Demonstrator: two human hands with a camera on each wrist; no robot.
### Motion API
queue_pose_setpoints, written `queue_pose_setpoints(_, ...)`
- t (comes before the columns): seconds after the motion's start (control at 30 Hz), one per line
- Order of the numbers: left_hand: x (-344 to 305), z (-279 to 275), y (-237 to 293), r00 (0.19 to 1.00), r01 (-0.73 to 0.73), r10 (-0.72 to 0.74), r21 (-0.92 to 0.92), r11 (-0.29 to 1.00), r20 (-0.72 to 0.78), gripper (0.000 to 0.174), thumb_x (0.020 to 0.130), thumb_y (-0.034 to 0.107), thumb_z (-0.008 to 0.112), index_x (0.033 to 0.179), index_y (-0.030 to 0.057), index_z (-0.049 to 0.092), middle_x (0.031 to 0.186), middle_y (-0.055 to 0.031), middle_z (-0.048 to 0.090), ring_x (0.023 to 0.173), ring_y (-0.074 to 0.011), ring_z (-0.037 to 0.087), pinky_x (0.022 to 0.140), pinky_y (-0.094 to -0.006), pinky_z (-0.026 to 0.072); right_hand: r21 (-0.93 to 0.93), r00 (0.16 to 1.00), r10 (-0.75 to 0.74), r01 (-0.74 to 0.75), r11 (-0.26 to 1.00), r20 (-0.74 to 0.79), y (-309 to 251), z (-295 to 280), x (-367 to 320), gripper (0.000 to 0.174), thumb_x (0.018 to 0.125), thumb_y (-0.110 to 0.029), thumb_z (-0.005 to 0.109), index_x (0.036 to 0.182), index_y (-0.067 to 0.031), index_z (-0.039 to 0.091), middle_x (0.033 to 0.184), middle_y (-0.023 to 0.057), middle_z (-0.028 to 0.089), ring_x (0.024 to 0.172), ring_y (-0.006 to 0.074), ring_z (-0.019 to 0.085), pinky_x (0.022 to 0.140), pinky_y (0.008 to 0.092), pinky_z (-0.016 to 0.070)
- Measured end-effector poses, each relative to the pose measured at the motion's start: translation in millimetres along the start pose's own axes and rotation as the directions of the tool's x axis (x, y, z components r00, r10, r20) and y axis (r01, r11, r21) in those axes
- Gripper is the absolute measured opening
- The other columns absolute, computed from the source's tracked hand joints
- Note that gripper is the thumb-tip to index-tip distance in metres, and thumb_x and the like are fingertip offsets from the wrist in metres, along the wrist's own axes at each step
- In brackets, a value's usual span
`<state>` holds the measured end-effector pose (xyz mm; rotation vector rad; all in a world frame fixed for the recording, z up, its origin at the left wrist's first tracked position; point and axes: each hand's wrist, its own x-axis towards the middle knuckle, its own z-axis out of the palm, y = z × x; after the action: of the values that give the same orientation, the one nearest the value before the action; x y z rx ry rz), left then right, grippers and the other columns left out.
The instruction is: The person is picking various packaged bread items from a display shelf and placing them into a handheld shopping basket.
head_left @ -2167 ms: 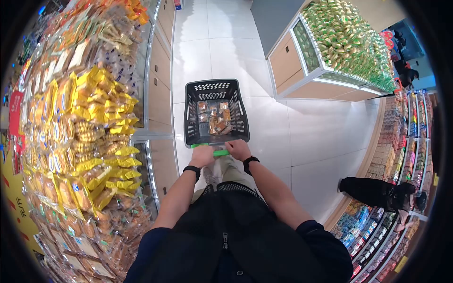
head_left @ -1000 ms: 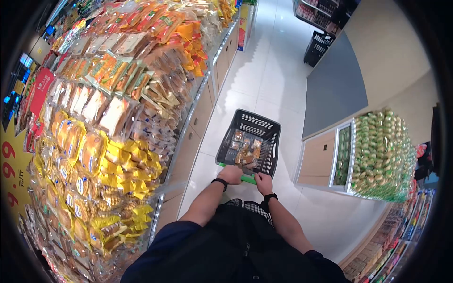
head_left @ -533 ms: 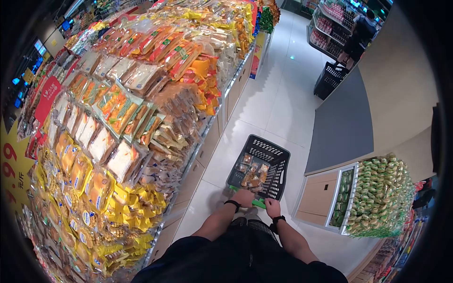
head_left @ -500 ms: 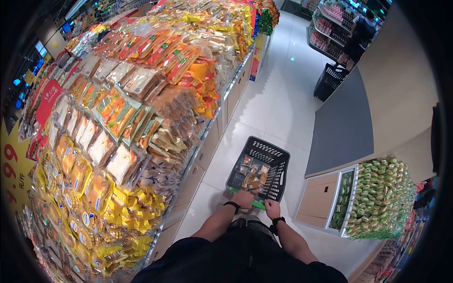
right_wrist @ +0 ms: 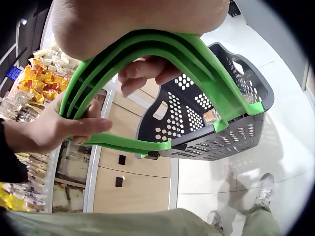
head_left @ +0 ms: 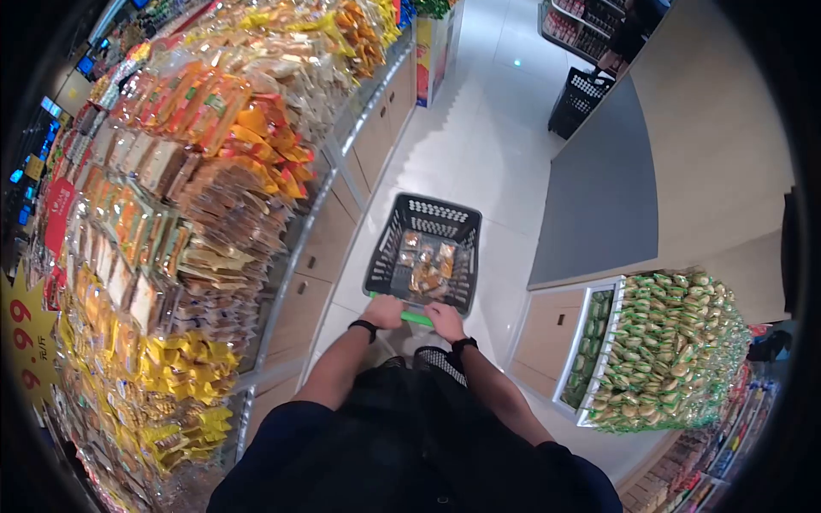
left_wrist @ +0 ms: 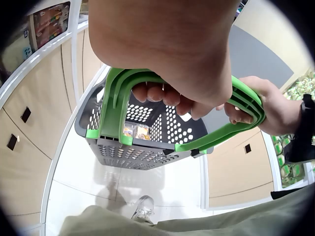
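Note:
A black perforated shopping basket (head_left: 469,272) is held low over the floor in front of the body. Several small clear-wrapped snacks (head_left: 430,275) lie in it. My left hand (head_left: 385,310) grips one side of its green handle (head_left: 416,317), and my right hand (head_left: 445,321) holds the other side. In the left wrist view, curled fingers (left_wrist: 170,96) of the left hand show under the green handle (left_wrist: 115,108). The right wrist view has the right hand (right_wrist: 140,24) over the handle, its fingertips below, with the left hand (right_wrist: 54,130) further along it.
A long display of packaged breads (head_left: 154,376) on wooden cabinets runs along the left. On the right stand a grey panel (head_left: 594,197) and a case piled with green-wrapped packs (head_left: 667,350). Another black basket (head_left: 579,103) and a person (head_left: 637,30) are ahead.
The basket has shifted left and up in the head view since half a second ago. Compared with the earliest frame, the aisle ahead and grey panel show more. Both hands keep hold of the handle.

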<state>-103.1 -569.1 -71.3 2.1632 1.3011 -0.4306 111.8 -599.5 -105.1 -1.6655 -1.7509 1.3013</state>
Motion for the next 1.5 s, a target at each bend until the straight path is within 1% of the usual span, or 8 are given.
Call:
queue_pose_setpoints(0.07,12,10,-6,1.0,0.018,-0.019,-0.049,0.999,-0.019,0.032,0.079,0.035,0.066,0.103,0.0173,0.077,0.09,-0.0175,0.074,0.089,-0.0348,0.072,0.08,-0.0466,0.0575,0.292,0.996,-0.052,0.03,0.956,0.069,37,5,24,0.026,0.095,-0.022,0.059,0.099,-0.0007,0.073,0.087,0.0061,0.072,0.078,0.0136,0.066,0.071,0.0307,0.0512)
queue_pose_setpoints(0.17,8,-7,-9,0.996,-0.091,0.092,-0.134,0.987,-0.002,0.071,0.074,0.082,0.06,0.098,0.0172,0.078,0.088,-0.016,0.074,0.083,-0.0356,0.071,0.077,-0.0461,0.0563,0.579,0.954,0.127,-0.266,0.77,0.27,69,-5,53,0.024,0.097,-0.024,0.057,0.104,-0.0064,0.072,0.081,0.0009,0.068,0.068,0.0092,0.061,0.064,0.0241,0.0484)
queue_pose_setpoints(0.73,36,-12,-77,0.965,-0.24,0.258,-0.559,0.794,-0.047,0.052,0.091,0.061,0.059,0.081,0.0114,0.07,0.073,-0.0124,0.066,0.07,-0.0334,0.066,0.062,-0.0445,0.0501,0.46,0.823,0.533,-0.557,0.692,0.195,84,-8,203,0.026,0.1,-0.021,0.057,0.106,0.001,0.068,0.079,0.0098,0.07,0.059,0.0132,0.063,0.055,0.0243,0.0503)
queue_pose_setpoints(1.0,54,10,-90,0.911,-0.352,0.179,-0.477,0.805,-0.371,0.029,0.087,0.038,0.074,0.073,0.0136,0.065,0.059,-0.0014,0.052,0.056,-0.0185,0.055,0.052,-0.0339,0.0425,0.127,0.721,0.668,-0.691,0.711,0.183,229,99,312,0.031,0.095,-0.028,0.058,0.096,-0.0012,0.073,0.074,0.0081,0.073,0.07,0.0168,0.069,0.068,0.0331,0.0527)
queue_pose_setpoints(1.23,70,21,-106,0.926,-0.335,0.145,-0.583,0.74,-0.349,0.019,0.084,0.028,0.077,0.084,0.0125,0.067,0.064,0.0029,0.045,0.058,-0.0113,0.05,0.053,-0.0281,0.0373,-0.09,0.748,0.646,-0.641,0.763,0.152,307,189,381,0.037,0.088,-0.038,0.062,0.104,-0.0061,0.072,0.1,0.0221,0.071,0.102,0.04,0.066,0.089,0.0449,0.0512)
queue_pose_setpoints(1.33,78,24,-123,0.929,-0.369,0.281,-0.546,0.752,-0.241,0.021,0.076,0.021,0.078,0.092,0.0105,0.069,0.067,0.0026,0.047,0.064,-0.0114,0.053,0.055,-0.0269,0.0394,-0.104,0.772,0.611,-0.603,0.791,0.173,377,235,410,0.032,0.09,-0.031,0.063,0.102,-0.0022,0.072,0.091,0.0163,0.073,0.088,0.0286,0.07,0.082,0.0403,0.0519)
queue_pose_setpoints(1.43,43,46,-115,0.922,-0.387,0.281,-0.597,0.703,-0.267,0.015,0.085,0.018,0.07,0.099,0.0117,0.069,0.071,0.0038,0.047,0.064,-0.0078,0.051,0.056,-0.0244,0.0384,-0.38,0.791,0.59,-0.503,0.777,0.16,381,241,455,0.039,0.087,-0.03,0.068,0.115,-0.0033,0.067,0.112,0.0178,0.069,0.108,0.0305,0.065,0.094,0.0424,0.0499)
queue_pose_setpoints(1.5,-6,51,-95,0.957,-0.219,0.289,-0.691,0.689,-0.015,0.049,0.081,0.038,0.075,0.118,0.0074,0.062,0.12,-0.0128,0.062,0.107,-0.0322,0.061,0.104,-0.0489,0.0443,-0.468,0.81,0.559,-0.431,0.772,0.175,395,257,464,0.047,0.085,-0.031,0.069,0.124,-0.0044,0.064,0.124,0.0175,0.066,0.121,0.031,0.06,0.101,0.0456,0.0471)
